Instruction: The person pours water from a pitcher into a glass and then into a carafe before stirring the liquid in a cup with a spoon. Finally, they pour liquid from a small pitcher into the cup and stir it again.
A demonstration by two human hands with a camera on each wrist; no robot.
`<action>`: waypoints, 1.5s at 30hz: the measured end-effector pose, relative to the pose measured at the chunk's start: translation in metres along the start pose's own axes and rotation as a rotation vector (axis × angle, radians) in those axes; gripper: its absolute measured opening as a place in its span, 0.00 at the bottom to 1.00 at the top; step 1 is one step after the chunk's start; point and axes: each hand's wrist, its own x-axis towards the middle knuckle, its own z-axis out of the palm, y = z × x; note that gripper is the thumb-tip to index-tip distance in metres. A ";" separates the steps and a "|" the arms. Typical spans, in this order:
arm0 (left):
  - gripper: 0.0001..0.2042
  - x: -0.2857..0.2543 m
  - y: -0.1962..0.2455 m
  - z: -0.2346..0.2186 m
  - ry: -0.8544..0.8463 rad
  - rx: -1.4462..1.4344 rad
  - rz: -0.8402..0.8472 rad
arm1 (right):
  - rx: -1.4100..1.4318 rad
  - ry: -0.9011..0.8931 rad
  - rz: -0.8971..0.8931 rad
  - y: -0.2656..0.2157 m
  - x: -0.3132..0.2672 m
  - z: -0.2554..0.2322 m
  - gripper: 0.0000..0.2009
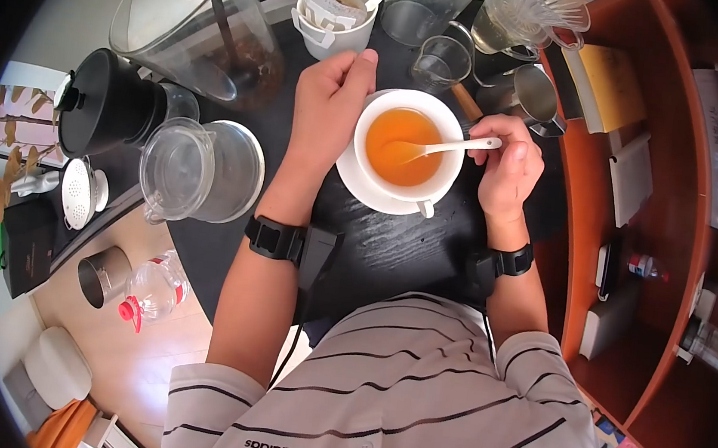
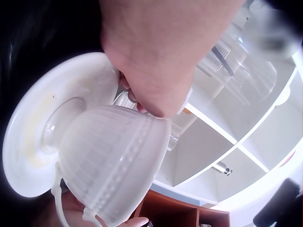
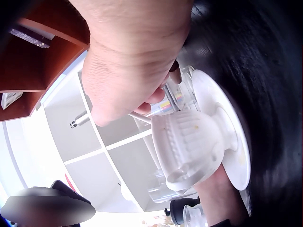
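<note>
A white cup [image 1: 437, 111] of amber liquid [image 1: 401, 142] stands on a white saucer [image 1: 350, 180]. In the left wrist view, the cup [image 2: 113, 156] shows ribbed sides and a beaded band. A white spoon [image 1: 462, 145] dips into the liquid, its handle slanting over the right rim. My right hand [image 1: 509, 169] pinches the handle near its end. My left hand [image 1: 332, 100] rests beside the cup's left side, fingers loosely curled, thumb pointing away from me. Nothing shows within its fingers; the cup partly hides this hand in the right wrist view.
Behind the cup stand a white mug with a drip bag [image 1: 336, 14], a small glass pitcher with a wooden handle [image 1: 443, 64] and a steel jug [image 1: 531, 98]. Left are a lidded glass jug [image 1: 200, 170] and a black pot [image 1: 98, 104]. A brown bookshelf [image 1: 667, 167] borders the right.
</note>
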 end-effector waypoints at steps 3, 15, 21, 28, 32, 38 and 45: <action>0.22 0.000 -0.001 0.000 0.007 0.005 -0.006 | 0.030 0.006 -0.006 0.003 0.000 0.001 0.33; 0.23 0.003 -0.002 0.002 0.014 0.021 0.008 | 0.048 0.004 -0.008 0.009 0.000 0.001 0.38; 0.23 0.004 0.001 0.002 0.014 0.011 0.008 | 0.093 -0.028 -0.075 0.009 0.004 0.002 0.34; 0.22 0.003 -0.002 0.003 0.035 0.004 0.052 | 0.045 -0.086 -0.224 0.007 0.006 0.003 0.19; 0.21 0.003 -0.004 0.002 0.018 0.006 0.052 | 0.266 -0.035 0.065 -0.003 -0.002 0.005 0.10; 0.22 0.002 -0.006 0.004 0.031 -0.005 0.079 | 0.200 -0.124 0.177 -0.015 -0.006 -0.007 0.09; 0.23 0.001 -0.003 0.003 0.029 0.022 0.056 | -0.345 -0.314 -0.025 -0.022 -0.001 -0.030 0.09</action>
